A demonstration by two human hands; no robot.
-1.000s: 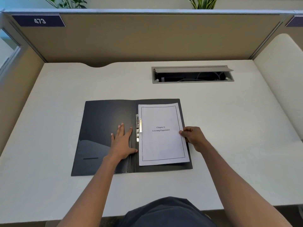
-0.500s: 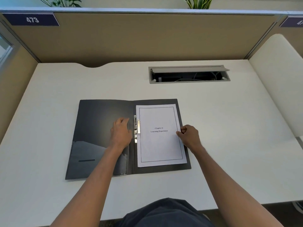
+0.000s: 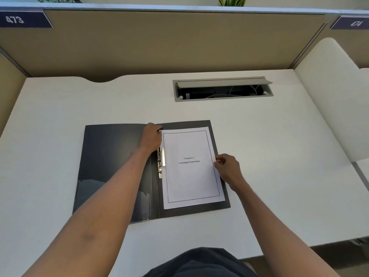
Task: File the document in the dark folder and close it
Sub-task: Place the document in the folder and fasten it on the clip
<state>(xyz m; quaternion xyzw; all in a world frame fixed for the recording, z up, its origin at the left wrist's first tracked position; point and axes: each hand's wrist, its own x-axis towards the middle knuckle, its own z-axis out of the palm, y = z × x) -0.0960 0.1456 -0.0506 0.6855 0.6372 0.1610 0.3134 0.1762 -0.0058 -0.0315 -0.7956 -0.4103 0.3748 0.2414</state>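
Observation:
The dark folder [image 3: 111,156] lies open and flat on the white desk. A white document [image 3: 189,176] titled "Chapter 6 Learning Experience" rests on its right half, beside the metal clip [image 3: 161,162] at the spine. My left hand [image 3: 152,136] is curled at the document's top left corner, fingers touching the paper's edge. My right hand [image 3: 227,168] pinches the document's right edge at mid height.
An open grey cable tray [image 3: 222,89] is sunk into the desk behind the folder. Tan partition walls [image 3: 159,43] close off the back and left. A white rounded divider [image 3: 331,100] stands at the right. The desk's front edge runs near my body.
My left hand has left the inside of the left cover and moved up to the document's top left corner. My right hand stays on the right edge.

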